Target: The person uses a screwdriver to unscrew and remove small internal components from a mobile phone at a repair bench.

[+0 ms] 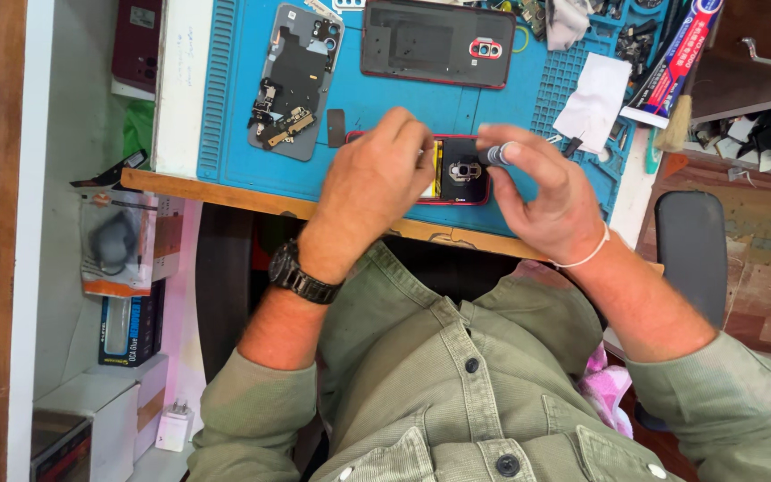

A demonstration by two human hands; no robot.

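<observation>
Head view, packages: a glue tube (682,55) with red, white and blue print lies at the mat's upper right corner; a clear blister pack (116,239) with an orange card sits on the shelf at left, above a dark blue box (131,328).
Paper: a blank white slip (593,100) rests on the mat's grid section.
Mat: blue, rubbery, ribbed along its edges (225,134), laid on the wooden surface (180,185).
Opened phone: red-framed, dark inside, with a metal camera ring (462,172), lying at the mat's near edge between both hands.
Left hand: curled, fingertips pressing down on the phone's left part (375,178).
Right hand: fingers pinched around a small grey cylindrical tool (542,192), just above the phone's right end.
Other parts: a grey phone frame (294,76) and a glossy dark back cover (439,43) lie farther up the mat.
</observation>
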